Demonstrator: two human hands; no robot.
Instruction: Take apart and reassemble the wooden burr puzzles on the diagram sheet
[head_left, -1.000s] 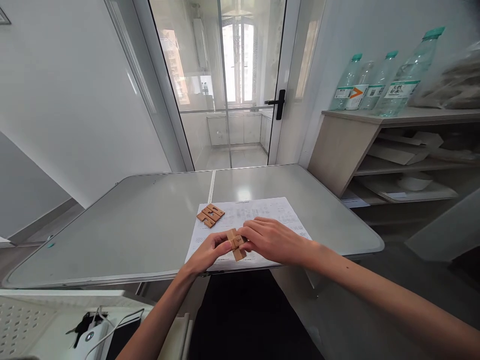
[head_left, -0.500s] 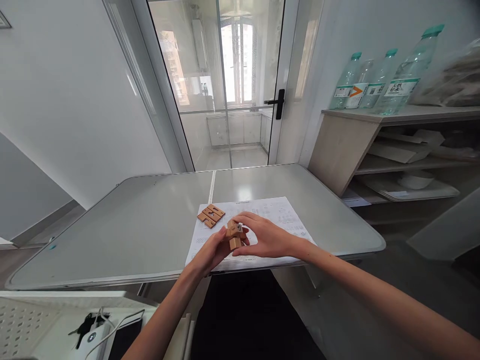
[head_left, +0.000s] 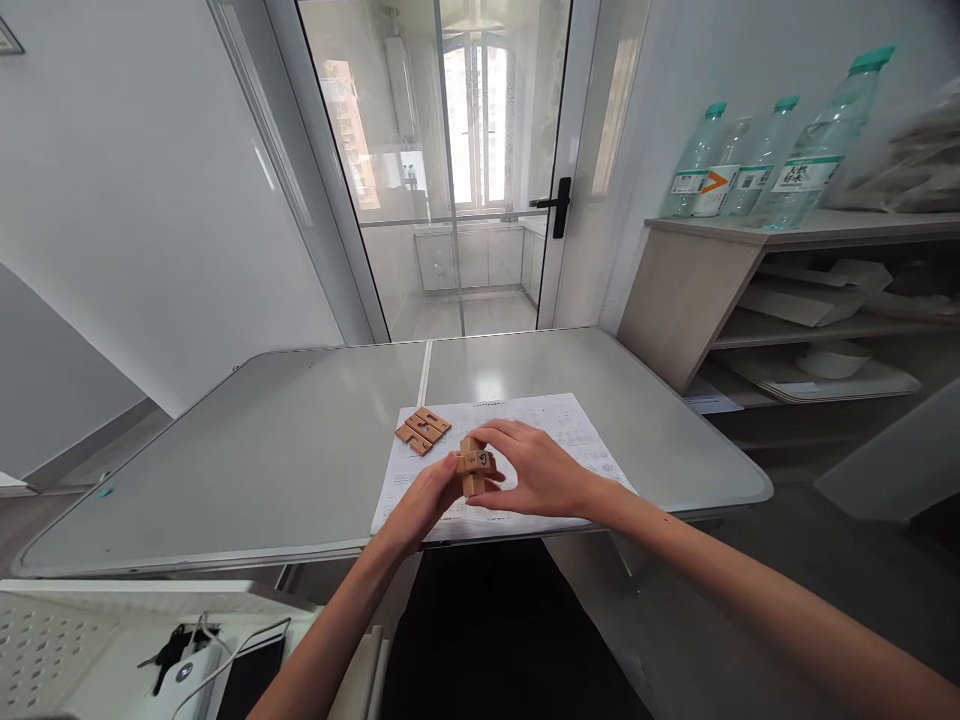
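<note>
Between my two hands, above the printed sheet [head_left: 547, 425], is a wooden burr puzzle [head_left: 474, 462] of interlocking blocks with dark marks on its faces. My left hand [head_left: 433, 492] grips its left side, thumb on top. From the right, my right hand [head_left: 536, 468] curves round it, thumb near the lower block and fingers at the top and far side. Part of the puzzle is hidden by my fingers. Flat wooden pieces with cut-outs [head_left: 424, 430] lie side by side on the sheet's upper left corner, apart from my hands.
The grey table [head_left: 300, 450] spreads around the sheet. At lower left, a white basket [head_left: 127, 600] holds keys, a cable and a white device [head_left: 187, 680]. On the right stands a wooden shelf [head_left: 682, 290] with plastic bottles [head_left: 806, 170] on top. A glass door [head_left: 495, 260] is behind the table.
The puzzle has turned slightly in my hands, so its marked face now sits more level. My hands have barely moved, and the flat pieces lie as before.
</note>
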